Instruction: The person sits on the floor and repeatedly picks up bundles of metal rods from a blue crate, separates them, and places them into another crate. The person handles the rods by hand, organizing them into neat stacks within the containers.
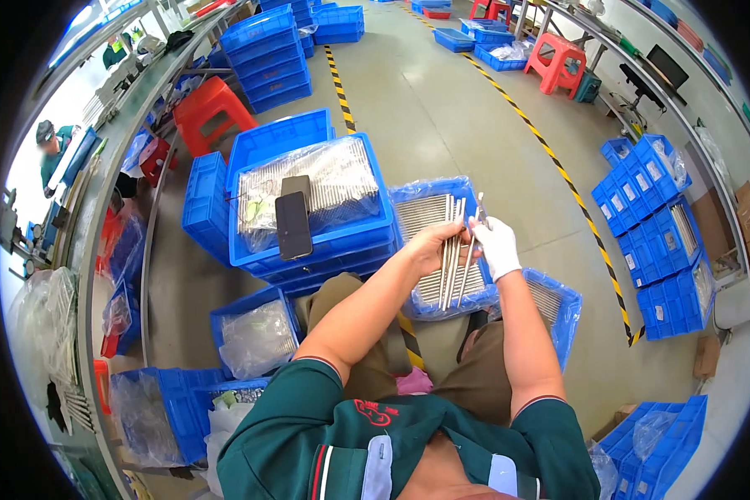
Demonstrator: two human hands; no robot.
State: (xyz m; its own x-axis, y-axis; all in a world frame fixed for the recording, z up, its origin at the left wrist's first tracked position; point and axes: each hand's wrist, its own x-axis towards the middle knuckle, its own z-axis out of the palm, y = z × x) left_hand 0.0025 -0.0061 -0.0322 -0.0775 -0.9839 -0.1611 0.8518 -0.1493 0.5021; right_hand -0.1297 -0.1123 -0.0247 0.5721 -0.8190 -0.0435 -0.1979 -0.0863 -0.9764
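My left hand (432, 248), bare, is closed around a small bunch of thin metal rods (452, 271), which stand nearly upright and slightly fanned. My right hand (498, 250) wears a white glove, its fingers pinched on the upper part of a single metal rod (470, 260) just right of the bunch. Both hands are close together over a blue crate (490, 293) lined with clear plastic. Inside that crate lie rows of similar rods (421, 218), partly hidden by my hands.
Left of my hands, a stack of blue crates (333, 242) holds plastic-covered rods, with a black phone (294, 229) on top. Another lined crate (568, 321) stands at the right. Red stools (211, 112), a long workbench (125, 158) and stacked crates (654, 242) flank the striped aisle. A person (50, 150) is at far left.
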